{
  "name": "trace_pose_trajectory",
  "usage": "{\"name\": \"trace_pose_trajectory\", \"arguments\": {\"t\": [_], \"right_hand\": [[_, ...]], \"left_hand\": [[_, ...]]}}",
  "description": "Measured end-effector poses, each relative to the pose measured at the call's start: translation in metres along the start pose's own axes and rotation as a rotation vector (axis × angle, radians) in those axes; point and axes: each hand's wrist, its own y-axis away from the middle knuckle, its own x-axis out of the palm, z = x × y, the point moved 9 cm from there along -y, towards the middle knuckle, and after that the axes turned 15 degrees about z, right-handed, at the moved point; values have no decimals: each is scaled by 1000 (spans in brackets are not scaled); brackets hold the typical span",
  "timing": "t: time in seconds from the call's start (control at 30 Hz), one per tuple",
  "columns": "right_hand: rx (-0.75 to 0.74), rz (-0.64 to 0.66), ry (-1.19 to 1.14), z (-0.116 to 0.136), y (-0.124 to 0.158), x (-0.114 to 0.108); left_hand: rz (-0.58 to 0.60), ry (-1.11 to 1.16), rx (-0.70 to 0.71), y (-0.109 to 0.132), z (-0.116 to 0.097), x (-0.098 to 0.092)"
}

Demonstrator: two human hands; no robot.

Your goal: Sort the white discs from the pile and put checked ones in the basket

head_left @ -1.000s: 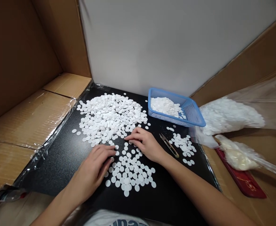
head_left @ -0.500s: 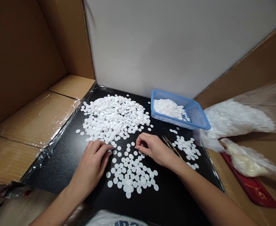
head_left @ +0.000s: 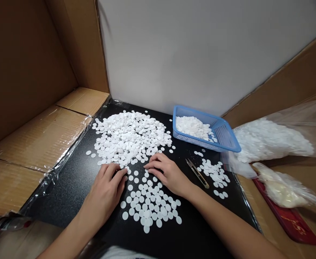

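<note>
My left hand (head_left: 108, 187) rests on the black tabletop, fingers bent, with index finger and thumb slightly apart beside a small white round disc (head_left: 131, 177). Nothing can be seen held in it. Across a small gap, my right hand (head_left: 168, 173) reaches leftward with its fingers stretched and thumb apart, fingertips close to loose discs. A heap of white discs (head_left: 131, 135) lies beyond both hands. Nearer to me, a thin spread of discs (head_left: 151, 203) lies between my forearms.
Thread snips (head_left: 197, 173) lie right of my right hand, beside a smaller group of discs (head_left: 215, 172). Behind stands a blue basket (head_left: 206, 143) partly filled with discs. Plastic bags (head_left: 273, 140) and a red object (head_left: 295, 225) are at the right; cardboard (head_left: 47, 136) borders the left.
My right hand has moved left toward my left hand, and its pinched fingers have straightened and parted. My left hand has stayed nearly in place. The view has shifted slightly.
</note>
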Motion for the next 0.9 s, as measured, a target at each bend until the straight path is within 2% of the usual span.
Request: {"name": "trace_pose_trajectory", "arguments": {"t": [0.13,0.23,0.33,0.43,0.53,0.67,0.73,0.8,0.9], "right_hand": [[-38,122,-122,10,-2,17],[-5,34,-107,6,-4,8],[10,-85,53,-1,-10,-5],[-70,-58,161,-2,-21,-3],[-92,-38,167,-7,-29,-1],[-118,-28,183,-6,-29,-1],[-117,-34,178,-4,-26,-2],[-56,-52,129,-6,-22,-4],[114,-73,-80,-18,-14,-7]], "left_hand": [[70,18,147,3,-15,14],[109,8,222,8,-23,25],[161,4,236,12,-26,32],[226,31,261,15,-31,34],[265,118,285,12,-37,25],[246,217,201,-8,-26,5],[244,108,112,-24,-14,0],[256,-12,62,-41,-4,-1],[298,-131,77,-63,-2,4]]}}
